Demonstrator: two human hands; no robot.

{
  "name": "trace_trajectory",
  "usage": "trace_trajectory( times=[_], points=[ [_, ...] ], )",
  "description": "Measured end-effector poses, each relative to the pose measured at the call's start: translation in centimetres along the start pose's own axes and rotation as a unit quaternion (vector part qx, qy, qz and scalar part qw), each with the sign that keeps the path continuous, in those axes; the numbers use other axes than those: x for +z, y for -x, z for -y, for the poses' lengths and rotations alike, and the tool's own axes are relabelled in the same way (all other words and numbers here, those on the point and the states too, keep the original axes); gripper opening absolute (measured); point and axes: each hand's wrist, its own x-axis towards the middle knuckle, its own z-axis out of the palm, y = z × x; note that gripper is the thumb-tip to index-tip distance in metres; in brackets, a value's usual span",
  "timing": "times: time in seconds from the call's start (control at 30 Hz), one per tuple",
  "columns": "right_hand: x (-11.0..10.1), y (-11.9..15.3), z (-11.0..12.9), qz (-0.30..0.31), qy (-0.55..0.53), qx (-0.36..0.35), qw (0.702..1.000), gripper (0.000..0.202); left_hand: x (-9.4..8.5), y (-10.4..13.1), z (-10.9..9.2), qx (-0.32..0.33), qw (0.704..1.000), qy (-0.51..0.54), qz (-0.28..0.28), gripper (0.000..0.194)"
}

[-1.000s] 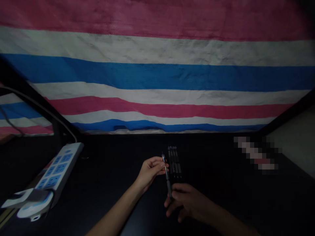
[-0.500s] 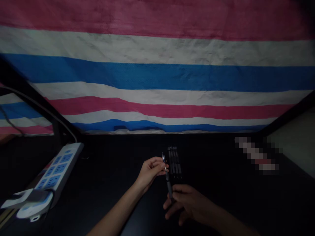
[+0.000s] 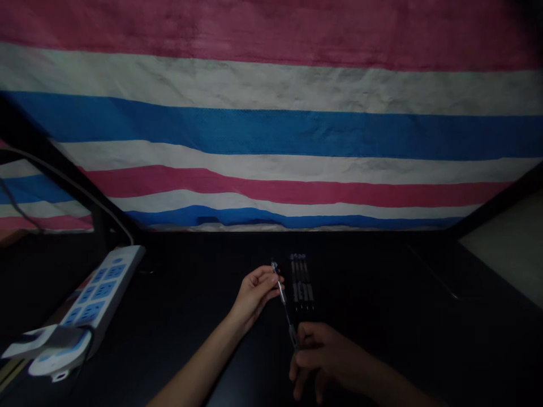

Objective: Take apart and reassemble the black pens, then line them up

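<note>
My left hand (image 3: 257,294) is closed around the upper barrel (image 3: 281,291) of a pen, its clip end pointing up and left. Below it, my right hand (image 3: 324,356) pinches the pen's dark front grip section (image 3: 293,337). A thin refill (image 3: 288,315) shows in the gap between the two pen parts, lined up with both. Just right of my left hand, several similar pens (image 3: 302,282) lie side by side on the black table, clip ends away from me and tips towards me. Dim light hides fine detail around my right fingertips.
At the left lies a white power strip (image 3: 123,281) with blue socket faces and a plug in its near end. A striped red, white and blue sheet (image 3: 297,133) hangs behind the black tabletop (image 3: 178,316). A thin pale edge (image 3: 436,277) shows on the right.
The pen has come apart: its grip section has separated from the barrel, exposing the refill. My left hand has shifted slightly left, my right hand a little down. The pixelated patch at right is gone.
</note>
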Motion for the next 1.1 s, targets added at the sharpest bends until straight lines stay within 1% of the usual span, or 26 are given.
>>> trace_trajectory(
  times=[0.1, 0.2, 0.3, 0.47, 0.57, 0.63, 0.8, 0.87, 0.97, 1.1],
  points=[
    [0.1, 0.0, -0.1, 0.017, 0.0, 0.001, 1.0, 0.035, -0.4, -0.3, -0.4, 0.017, 0.998, 0.031, -0.042, 0.036],
    [0.3, 0.2, 0.1, 0.018, -0.004, -0.001, 1.0, 0.035, -0.7, -0.7, -0.8, 0.026, 0.996, 0.045, -0.065, 0.036],
    [0.4, 0.2, 0.3, 0.015, -0.011, -0.005, 1.0, 0.034, -0.8, -0.8, -1.0, 0.028, 0.996, 0.048, -0.068, 0.035],
    [0.1, 0.0, 0.0, 0.017, -0.015, -0.009, 1.0, 0.032, -0.6, -0.6, -0.8, 0.019, 0.997, 0.039, -0.056, 0.034],
    [0.0, -0.1, -0.1, 0.009, -0.013, -0.002, 1.0, 0.03, -0.3, -0.3, -0.6, 0.01, 0.999, 0.029, -0.039, 0.033],
    [0.1, -0.1, 0.1, -0.002, -0.011, 0.006, 1.0, 0.029, 0.0, 0.0, -0.5, 0.001, 1.0, 0.015, -0.017, 0.032],
    [0.3, 0.0, 0.6, -0.037, -0.016, -0.002, 0.999, 0.03, 0.3, 0.4, -0.2, -0.025, 0.995, -0.051, 0.081, 0.027],
    [0.3, 0.0, 0.6, -0.045, -0.017, -0.006, 0.999, 0.031, 0.3, 0.4, -0.2, -0.026, 0.991, -0.072, 0.11, 0.026],
    [0.2, -0.1, 0.5, -0.05, -0.029, -0.003, 0.998, 0.033, 0.2, 0.4, -0.2, -0.024, 0.989, -0.08, 0.121, 0.025],
    [0.0, -0.1, 0.3, -0.025, -0.051, -0.008, 0.998, 0.037, 0.0, 0.4, -0.5, -0.047, 0.989, -0.072, 0.121, 0.023]
  ],
)
